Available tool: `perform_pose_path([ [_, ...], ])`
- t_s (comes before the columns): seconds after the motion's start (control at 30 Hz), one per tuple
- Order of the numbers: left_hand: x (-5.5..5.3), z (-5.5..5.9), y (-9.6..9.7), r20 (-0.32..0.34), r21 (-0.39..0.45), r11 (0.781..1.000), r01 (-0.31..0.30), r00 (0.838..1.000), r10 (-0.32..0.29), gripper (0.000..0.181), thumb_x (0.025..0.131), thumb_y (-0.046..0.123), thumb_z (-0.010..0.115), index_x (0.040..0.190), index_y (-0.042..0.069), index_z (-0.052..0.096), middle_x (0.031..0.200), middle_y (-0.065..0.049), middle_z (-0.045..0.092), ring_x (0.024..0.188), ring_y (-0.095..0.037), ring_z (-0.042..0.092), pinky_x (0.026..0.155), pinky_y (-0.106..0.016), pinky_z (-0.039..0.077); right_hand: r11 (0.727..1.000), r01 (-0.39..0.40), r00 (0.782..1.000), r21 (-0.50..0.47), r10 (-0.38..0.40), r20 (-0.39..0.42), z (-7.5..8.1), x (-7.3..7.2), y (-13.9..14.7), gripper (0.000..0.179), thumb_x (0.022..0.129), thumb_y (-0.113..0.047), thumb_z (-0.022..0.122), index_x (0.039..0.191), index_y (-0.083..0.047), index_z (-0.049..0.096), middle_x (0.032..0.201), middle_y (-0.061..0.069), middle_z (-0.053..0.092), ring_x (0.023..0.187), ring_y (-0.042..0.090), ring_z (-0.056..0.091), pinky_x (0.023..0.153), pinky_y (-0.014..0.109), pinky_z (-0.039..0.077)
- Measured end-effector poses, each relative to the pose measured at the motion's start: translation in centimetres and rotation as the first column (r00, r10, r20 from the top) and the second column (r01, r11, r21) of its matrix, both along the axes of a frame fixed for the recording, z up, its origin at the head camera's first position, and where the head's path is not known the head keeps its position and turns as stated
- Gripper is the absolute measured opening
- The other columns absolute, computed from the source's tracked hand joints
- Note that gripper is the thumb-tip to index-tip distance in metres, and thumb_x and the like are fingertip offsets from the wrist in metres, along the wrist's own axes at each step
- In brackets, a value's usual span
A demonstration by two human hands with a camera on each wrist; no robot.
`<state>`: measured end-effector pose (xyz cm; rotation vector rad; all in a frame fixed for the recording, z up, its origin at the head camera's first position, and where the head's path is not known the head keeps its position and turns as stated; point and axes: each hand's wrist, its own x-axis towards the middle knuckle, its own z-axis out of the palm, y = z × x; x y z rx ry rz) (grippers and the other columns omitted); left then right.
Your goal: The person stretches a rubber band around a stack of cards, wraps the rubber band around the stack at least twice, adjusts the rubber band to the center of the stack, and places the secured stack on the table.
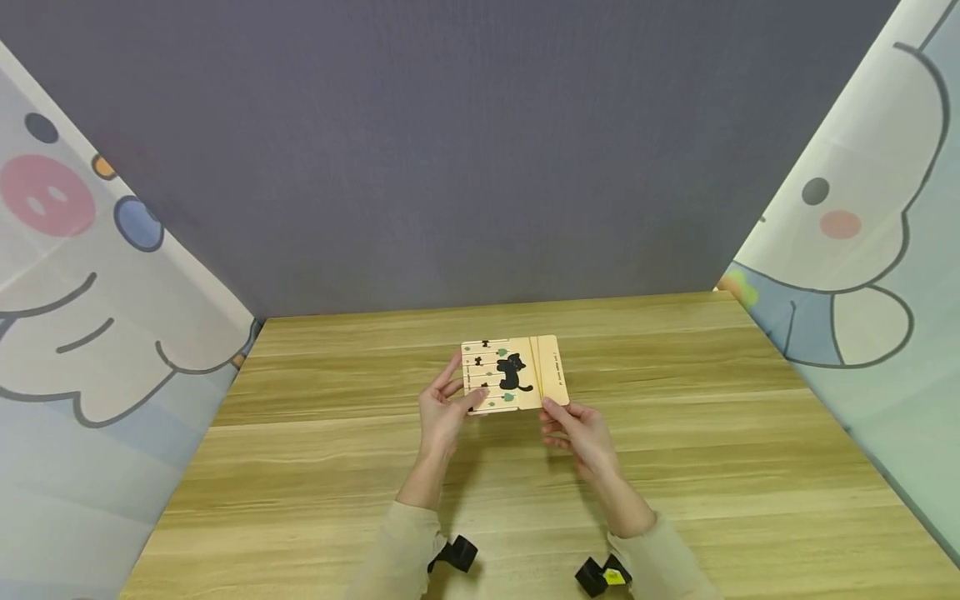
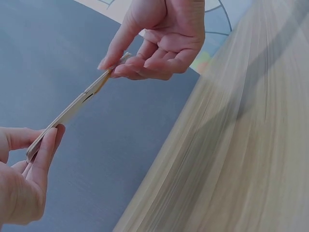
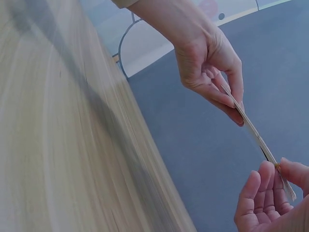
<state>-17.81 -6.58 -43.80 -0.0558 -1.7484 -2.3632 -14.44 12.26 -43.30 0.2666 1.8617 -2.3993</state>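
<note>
A thin cream notebook [image 1: 522,375] with a black cat, leaves and stripes printed on its cover is held up over the table. Its left end is pinched by my left hand [image 1: 442,412], thumb on the cover and fingers behind. My right hand [image 1: 585,433] pinches its lower edge near the right end, where a thin yellowish elastic band [image 1: 535,358] runs around it. Seen edge-on in the left wrist view, the notebook [image 2: 72,108] shows thin layers. In the right wrist view, my right thumb and fingers [image 3: 295,173] meet right at the band.
Below is a wood-grain table [image 1: 315,467]. A dark grey panel [image 1: 480,158] stands along its back edge, and cartoon-printed curtains [image 1: 82,275] flank both sides. Black wrist devices [image 1: 457,553] are worn at the beige sleeves [image 1: 401,550].
</note>
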Motion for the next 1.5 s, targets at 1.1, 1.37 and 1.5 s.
perform_pose_path([
  [1.1,1.0,2.1,0.4,0.153,0.002,1.000,-0.024,0.988,0.023,0.067,0.066,-0.015,0.066,0.125,0.014,0.051,0.087,-0.018,0.063,0.039,-0.006,0.047,0.040,-0.010,0.038,0.996,-0.086,0.995,-0.025,0.088,0.056,0.5,0.6,-0.8,0.012,0.082,-0.011,0.062,0.084,0.001,0.064,0.072,0.009,0.064,0.057,0.014,0.059,0.061,0.030,0.055],
  [1.37,1.0,2.0,0.3,0.141,0.006,1.000,-0.010,0.990,0.009,0.067,0.067,-0.015,0.066,0.126,0.013,0.050,0.087,-0.020,0.063,0.040,-0.006,0.049,0.042,-0.011,0.041,0.968,-0.235,0.969,0.089,0.241,-0.062,0.4,0.8,0.6,0.028,0.082,-0.019,0.064,0.095,0.006,0.061,0.079,0.011,0.064,0.066,0.017,0.061,0.065,0.036,0.055],
  [1.5,0.9,1.9,0.4,0.137,0.017,1.000,-0.008,0.991,0.005,0.067,0.066,-0.016,0.065,0.126,0.013,0.050,0.084,-0.019,0.063,0.041,-0.006,0.051,0.046,-0.013,0.046,0.944,-0.295,0.935,0.147,0.317,-0.161,-0.2,0.2,1.8,0.030,0.084,-0.019,0.061,0.098,0.007,0.059,0.081,0.013,0.065,0.066,0.018,0.062,0.060,0.037,0.055],
])
